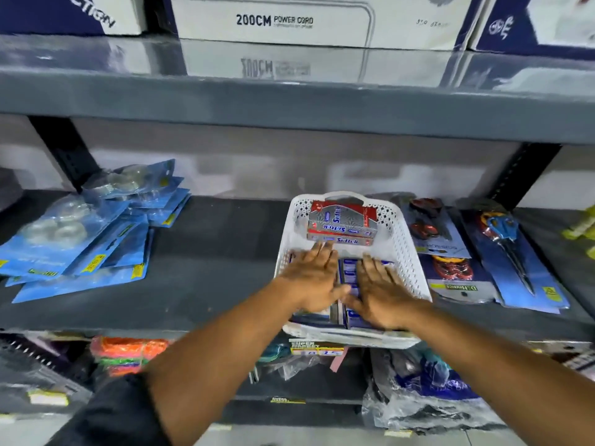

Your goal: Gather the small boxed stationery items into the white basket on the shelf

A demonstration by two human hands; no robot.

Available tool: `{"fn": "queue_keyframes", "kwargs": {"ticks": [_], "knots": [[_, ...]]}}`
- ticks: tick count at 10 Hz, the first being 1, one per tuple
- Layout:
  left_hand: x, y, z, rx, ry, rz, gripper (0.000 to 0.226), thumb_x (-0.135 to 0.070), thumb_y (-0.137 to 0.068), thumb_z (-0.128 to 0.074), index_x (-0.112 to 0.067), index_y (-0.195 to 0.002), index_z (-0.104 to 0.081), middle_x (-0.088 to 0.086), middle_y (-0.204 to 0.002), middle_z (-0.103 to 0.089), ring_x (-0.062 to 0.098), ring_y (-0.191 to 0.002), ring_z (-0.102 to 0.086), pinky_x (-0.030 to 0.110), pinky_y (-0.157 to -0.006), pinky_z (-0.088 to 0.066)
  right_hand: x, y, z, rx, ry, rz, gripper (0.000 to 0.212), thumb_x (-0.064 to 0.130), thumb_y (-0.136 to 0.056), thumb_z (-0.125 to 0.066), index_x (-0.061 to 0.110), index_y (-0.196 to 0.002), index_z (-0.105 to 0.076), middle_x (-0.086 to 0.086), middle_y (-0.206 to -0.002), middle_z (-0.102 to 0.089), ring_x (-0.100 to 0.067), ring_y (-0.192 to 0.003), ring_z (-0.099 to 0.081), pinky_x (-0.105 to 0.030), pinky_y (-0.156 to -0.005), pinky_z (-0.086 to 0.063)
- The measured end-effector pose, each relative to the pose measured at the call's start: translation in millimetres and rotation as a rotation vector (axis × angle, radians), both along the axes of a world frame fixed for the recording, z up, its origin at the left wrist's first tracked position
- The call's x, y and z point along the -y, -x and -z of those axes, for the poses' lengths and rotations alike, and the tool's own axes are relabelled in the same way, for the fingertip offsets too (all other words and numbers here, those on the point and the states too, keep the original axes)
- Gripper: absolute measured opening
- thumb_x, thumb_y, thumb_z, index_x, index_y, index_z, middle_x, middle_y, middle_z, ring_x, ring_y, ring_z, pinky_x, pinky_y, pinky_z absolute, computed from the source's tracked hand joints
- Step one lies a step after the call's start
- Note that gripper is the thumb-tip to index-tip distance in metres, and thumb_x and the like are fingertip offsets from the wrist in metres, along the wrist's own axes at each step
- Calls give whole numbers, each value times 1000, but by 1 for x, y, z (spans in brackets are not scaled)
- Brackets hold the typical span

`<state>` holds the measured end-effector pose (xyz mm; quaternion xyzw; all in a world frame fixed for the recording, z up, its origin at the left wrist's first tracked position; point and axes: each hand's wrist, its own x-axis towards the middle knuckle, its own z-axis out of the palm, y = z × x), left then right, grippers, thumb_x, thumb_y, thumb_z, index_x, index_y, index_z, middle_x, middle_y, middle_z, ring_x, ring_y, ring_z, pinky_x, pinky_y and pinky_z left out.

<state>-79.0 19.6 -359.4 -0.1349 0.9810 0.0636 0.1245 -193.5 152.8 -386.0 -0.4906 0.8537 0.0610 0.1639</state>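
A white perforated basket (404, 246) stands on the dark middle shelf (225, 259), its front edge over the shelf lip. At its far end lie stacked red-and-grey "Softek" boxes (343, 223). Blue-and-white small boxes (349, 275) fill its near half. My left hand (314, 278) and my right hand (381, 292) rest flat, palms down, side by side on these blue boxes, fingers spread and pointing away from me. Neither hand grips anything.
Blue blister packs of tape (93, 233) are piled at the shelf's left. Carded scissors (512, 249) and red-handled packs (450, 268) lie right of the basket. Large appliance cartons (273, 20) sit on the shelf above. Bagged goods and orange items (125, 352) fill the shelf below.
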Motion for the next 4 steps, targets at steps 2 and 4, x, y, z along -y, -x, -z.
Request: {"fn": "queue_keyframes", "kwargs": {"ticks": [2, 4], "knots": [[4, 2, 36, 60, -42, -42, 85, -67, -89, -3, -8, -146, 17, 10, -157, 23, 25, -143, 25, 41, -114, 13, 2, 2, 9, -27, -49, -3, 111, 80, -62, 12, 8, -146, 16, -13, -155, 26, -27, -142, 23, -46, -115, 13], [-2, 1, 15, 12, -12, -55, 85, -67, -88, -4, -9, -147, 16, 12, -156, 25, 24, -142, 25, 39, -112, 16, -1, -2, -6, 43, 61, 39, 88, 68, -87, -15, 12, -147, 15, -9, -156, 25, -22, -143, 21, -43, -116, 10]]}}
